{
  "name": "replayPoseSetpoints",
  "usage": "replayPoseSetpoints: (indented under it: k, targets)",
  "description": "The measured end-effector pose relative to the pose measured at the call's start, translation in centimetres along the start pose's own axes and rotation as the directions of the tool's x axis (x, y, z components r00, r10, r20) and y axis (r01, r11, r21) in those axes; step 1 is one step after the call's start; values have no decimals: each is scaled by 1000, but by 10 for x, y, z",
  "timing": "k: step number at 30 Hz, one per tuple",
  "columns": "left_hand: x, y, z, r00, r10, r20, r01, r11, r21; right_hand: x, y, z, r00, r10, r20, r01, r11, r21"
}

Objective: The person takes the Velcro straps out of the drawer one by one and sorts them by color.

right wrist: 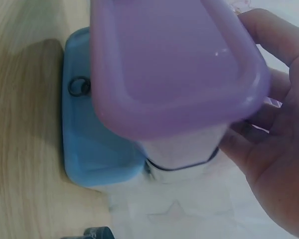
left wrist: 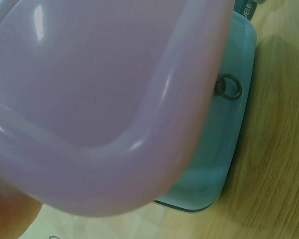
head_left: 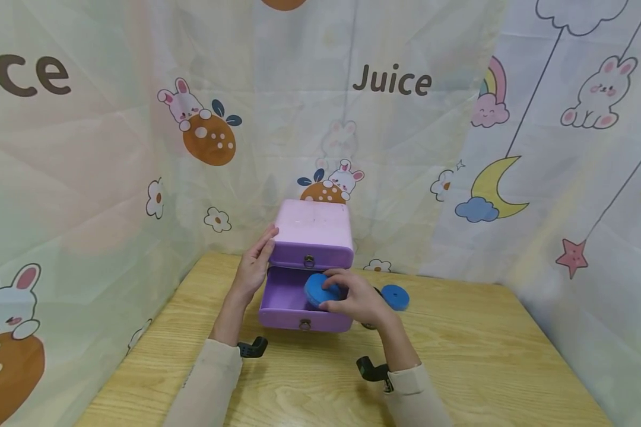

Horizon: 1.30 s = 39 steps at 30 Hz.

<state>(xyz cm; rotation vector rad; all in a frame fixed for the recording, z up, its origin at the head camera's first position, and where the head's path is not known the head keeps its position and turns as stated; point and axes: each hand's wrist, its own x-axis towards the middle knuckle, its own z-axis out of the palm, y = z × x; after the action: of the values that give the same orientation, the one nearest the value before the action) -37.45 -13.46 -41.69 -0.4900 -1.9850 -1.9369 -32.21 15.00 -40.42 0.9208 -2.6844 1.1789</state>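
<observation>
A small chest of drawers (head_left: 314, 220) with a pink top stands on the table, its lower purple drawer (head_left: 283, 289) pulled out. My right hand (head_left: 359, 296) pinches a blue disc (head_left: 316, 290) by its edge, over the right part of that drawer. In the right wrist view the fingers (right wrist: 276, 35) pass behind the purple drawer front (right wrist: 174, 55), which hides the disc. My left hand (head_left: 254, 267) rests against the chest's left side, fingers fairly straight; only a bit of it (left wrist: 10, 209) shows in the left wrist view.
Another blue disc (head_left: 395, 297) with a small centre hole lies right of the chest, a dark item beside it. Beneath the open drawer is a light-blue drawer front (right wrist: 97, 144) with a ring pull. Black wrist mounts (head_left: 372, 369) jut over the wooden table (head_left: 475, 356). Printed curtains (head_left: 395, 154) surround it.
</observation>
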Motion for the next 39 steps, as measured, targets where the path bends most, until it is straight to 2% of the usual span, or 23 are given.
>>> replayPoseSetpoints:
  k: [6,11,25,32,39]
  targets:
    - [0,2,-1,1000,-10,-3,10,1000,-2,-1,2,-8,998,-60,5,60,998,-9]
    - [-1,1,-1,1000,-16,-6,16,1000,-16,-4,0,-10,995,-100,-23,99,995,-30]
    - [0,1,0,1000,-13,0,13,1000,-9,-11,-2,-21,991,-107,-76,105,994,-26]
    - [0,0,0,1000,-8,0,8,1000,-6,-17,1,-34,984,-114,-136,111,993,-29]
    - [-1,1,0,1000,-13,1,13,1000,-7,-23,10,-48,987,-76,-145,75,997,-8]
